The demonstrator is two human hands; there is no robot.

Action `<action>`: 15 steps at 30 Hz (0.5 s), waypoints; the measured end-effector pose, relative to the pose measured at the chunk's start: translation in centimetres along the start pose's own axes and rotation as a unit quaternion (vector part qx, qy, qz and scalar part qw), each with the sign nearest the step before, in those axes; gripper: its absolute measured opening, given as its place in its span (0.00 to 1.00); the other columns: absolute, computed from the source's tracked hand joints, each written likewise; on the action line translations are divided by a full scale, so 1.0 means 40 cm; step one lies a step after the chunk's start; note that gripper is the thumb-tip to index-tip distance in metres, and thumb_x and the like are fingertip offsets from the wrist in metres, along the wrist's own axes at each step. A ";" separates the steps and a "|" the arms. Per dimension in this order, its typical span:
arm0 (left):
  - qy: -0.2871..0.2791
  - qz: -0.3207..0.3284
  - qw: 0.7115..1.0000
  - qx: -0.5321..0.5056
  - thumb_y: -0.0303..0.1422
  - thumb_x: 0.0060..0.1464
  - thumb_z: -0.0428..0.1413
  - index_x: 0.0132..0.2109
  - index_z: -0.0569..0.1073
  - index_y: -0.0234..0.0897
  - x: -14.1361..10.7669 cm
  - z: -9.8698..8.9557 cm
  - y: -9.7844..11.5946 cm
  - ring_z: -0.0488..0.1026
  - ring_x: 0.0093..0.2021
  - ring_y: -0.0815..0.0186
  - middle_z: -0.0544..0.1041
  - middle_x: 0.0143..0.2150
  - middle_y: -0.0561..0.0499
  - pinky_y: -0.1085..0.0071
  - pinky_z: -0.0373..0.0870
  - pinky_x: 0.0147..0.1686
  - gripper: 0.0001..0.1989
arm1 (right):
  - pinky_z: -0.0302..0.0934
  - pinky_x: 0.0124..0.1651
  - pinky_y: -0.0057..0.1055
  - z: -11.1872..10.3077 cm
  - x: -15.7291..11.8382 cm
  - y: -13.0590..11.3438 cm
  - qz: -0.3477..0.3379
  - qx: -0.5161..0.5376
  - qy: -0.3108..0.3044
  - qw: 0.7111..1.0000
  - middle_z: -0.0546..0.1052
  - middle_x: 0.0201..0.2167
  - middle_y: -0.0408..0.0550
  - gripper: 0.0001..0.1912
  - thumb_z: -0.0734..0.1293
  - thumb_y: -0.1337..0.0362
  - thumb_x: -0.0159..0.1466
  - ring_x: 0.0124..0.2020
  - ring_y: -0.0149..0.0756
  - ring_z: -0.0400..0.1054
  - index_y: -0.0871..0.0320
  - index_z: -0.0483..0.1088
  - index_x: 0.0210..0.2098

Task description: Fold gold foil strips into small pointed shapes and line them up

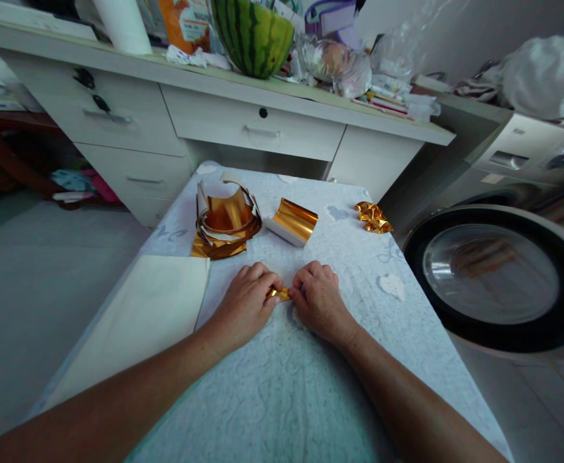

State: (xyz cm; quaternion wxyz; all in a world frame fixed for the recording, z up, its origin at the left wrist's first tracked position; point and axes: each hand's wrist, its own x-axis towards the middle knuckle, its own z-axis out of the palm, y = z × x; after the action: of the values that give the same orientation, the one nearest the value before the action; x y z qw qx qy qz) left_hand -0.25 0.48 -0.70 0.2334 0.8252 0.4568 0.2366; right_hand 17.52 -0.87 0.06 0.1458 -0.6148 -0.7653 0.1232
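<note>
Glinting against the pale cloth (305, 392), a small gold foil piece (280, 294) is pinched at its ends by the nearly closed left hand (249, 294) and right hand (321, 299).

We look from one camera worn on the head, facing forward and down at the left hand (247, 294) and the right hand (321, 299), which lie near the middle of the view. We see the cloth-covered bench (272, 386) from close above, narrowing away toward white drawers (228, 116), with floor (64, 276) at left and a round washer door (494, 276) at right.
</note>
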 end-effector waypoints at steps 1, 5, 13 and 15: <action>0.000 0.001 1.000 0.000 0.24 0.54 0.53 0.38 0.72 0.39 0.000 0.000 0.000 0.66 0.44 0.60 0.70 0.40 0.50 0.61 0.64 0.46 0.06 | 0.51 0.45 0.38 0.000 0.000 0.000 -0.001 -0.003 0.001 1.000 0.68 0.40 0.48 0.04 0.65 0.64 0.64 0.43 0.41 0.59 0.56 0.69 0.33; 0.006 0.009 1.000 0.004 0.24 0.55 0.54 0.38 0.71 0.40 0.001 0.002 -0.001 0.66 0.44 0.61 0.70 0.40 0.50 0.62 0.64 0.46 0.06 | 0.51 0.44 0.38 -0.002 -0.003 -0.002 -0.006 -0.008 -0.002 1.000 0.68 0.39 0.49 0.06 0.64 0.61 0.65 0.42 0.42 0.58 0.56 0.69 0.33; -0.010 0.009 1.000 0.015 0.28 0.58 0.53 0.39 0.72 0.39 0.001 -0.003 0.002 0.66 0.44 0.60 0.70 0.40 0.50 0.61 0.64 0.45 0.03 | 0.52 0.44 0.39 -0.003 -0.006 -0.007 -0.001 -0.022 0.000 1.000 0.67 0.39 0.49 0.10 0.65 0.56 0.64 0.42 0.43 0.58 0.56 0.69 0.34; -0.015 0.007 1.000 0.016 0.28 0.56 0.54 0.39 0.72 0.39 0.000 -0.006 0.003 0.66 0.44 0.60 0.70 0.40 0.50 0.61 0.64 0.45 0.03 | 0.52 0.44 0.39 -0.003 -0.006 -0.009 -0.001 -0.025 0.000 1.000 0.67 0.39 0.49 0.10 0.65 0.56 0.64 0.42 0.43 0.58 0.56 0.68 0.34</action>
State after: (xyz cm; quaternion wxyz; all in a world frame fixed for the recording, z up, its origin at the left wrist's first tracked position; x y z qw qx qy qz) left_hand -0.31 0.47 -0.42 0.2254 0.8353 0.4513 0.2186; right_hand 17.30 -1.17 0.28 0.1304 -0.6176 -0.7685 0.1045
